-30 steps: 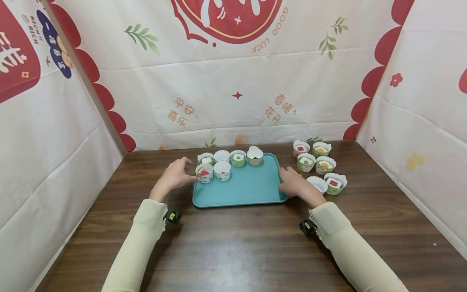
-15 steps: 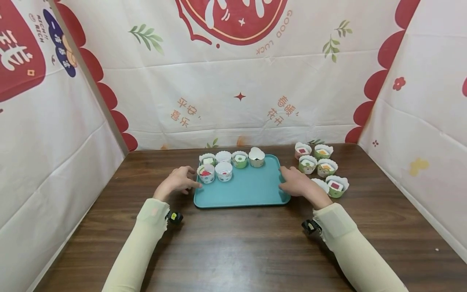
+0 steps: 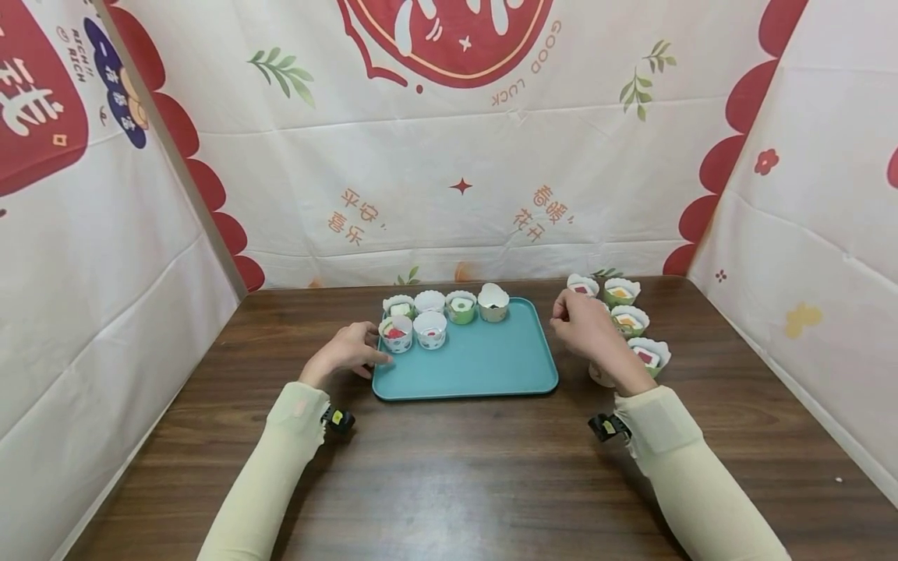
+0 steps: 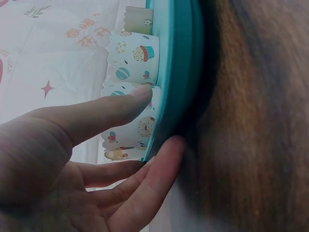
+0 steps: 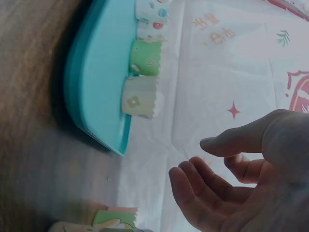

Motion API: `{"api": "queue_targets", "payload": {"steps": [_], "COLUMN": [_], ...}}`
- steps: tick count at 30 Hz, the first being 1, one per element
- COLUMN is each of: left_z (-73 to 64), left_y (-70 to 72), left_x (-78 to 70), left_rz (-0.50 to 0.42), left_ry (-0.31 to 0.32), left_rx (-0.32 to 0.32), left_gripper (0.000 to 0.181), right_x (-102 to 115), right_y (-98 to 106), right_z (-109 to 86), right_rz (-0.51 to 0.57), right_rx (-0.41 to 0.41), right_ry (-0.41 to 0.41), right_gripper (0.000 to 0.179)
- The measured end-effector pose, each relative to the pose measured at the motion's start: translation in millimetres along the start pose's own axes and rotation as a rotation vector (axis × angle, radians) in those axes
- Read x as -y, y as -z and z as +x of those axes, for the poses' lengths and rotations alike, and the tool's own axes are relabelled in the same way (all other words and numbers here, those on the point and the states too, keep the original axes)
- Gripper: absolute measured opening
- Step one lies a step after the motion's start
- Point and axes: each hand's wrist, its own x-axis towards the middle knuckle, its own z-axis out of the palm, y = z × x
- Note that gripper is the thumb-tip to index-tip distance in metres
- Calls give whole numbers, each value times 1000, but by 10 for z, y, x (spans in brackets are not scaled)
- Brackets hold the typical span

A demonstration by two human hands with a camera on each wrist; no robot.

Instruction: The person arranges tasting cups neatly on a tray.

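White cloth [image 3: 421,164] printed with leaves, lettering and red scallops hung behind and on both sides of a dark brown wooden table [image 3: 449,475]. Toward the back of it lay a teal tray [image 3: 491,362], followed in size by the person's pale left sleeve [image 3: 252,475] and right sleeve [image 3: 701,475]. At the tray's left edge was the left hand [image 3: 344,350], thumb and fingers spread apart, the thumb over the rim by the nearest cup and the other fingers low along the outer wall; how firmly they pressed I could not tell. Apart from the tray's right side, the right hand [image 3: 591,331] hung raised, its thumb parted from loosely bent fingers. Six paper cups [image 3: 461,314] stood on the tray, four along the back and two in front at the left. More scalloped cups [image 3: 623,301] clustered on the table at the right, some partly covered by that hand. Smallest were the cups' contents, among them a red piece [image 3: 395,333] and a yellow one [image 3: 629,320].
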Motion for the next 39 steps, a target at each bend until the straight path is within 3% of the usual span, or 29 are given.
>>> {"api": "queue_targets", "payload": {"steps": [5,10,20,25,34,37,39], "left_z": [-9,3,63,67,69,69,65], "left_y": [-11,-18,-43,-44,-33,-28,-28], "left_x": [-14,0,51,58,64,60,57], "left_rz": [-6,-4,-21,-24,-22,-27,-32], "left_ry": [1,-1,5,1,7,8,12], "left_rx": [6,7,4,7,14,16,21], "left_gripper": [74,73,75,75,75,75,76], "right_x": [-35,-119,-396,-571,-1017,-1154,-1225], "right_y": [140,310,677,841,966,1007,1037], "right_z": [-6,-11,-65,-134,-199,-244,-278], "right_rz": [14,29,33,47,144,156,149], "right_rx": [-50,-77,-53,-8,125,189,230], "right_ry": [-3,-34,-109,-125,40,24,-3], "right_gripper": [17,12,14,20,11,8,15]}}
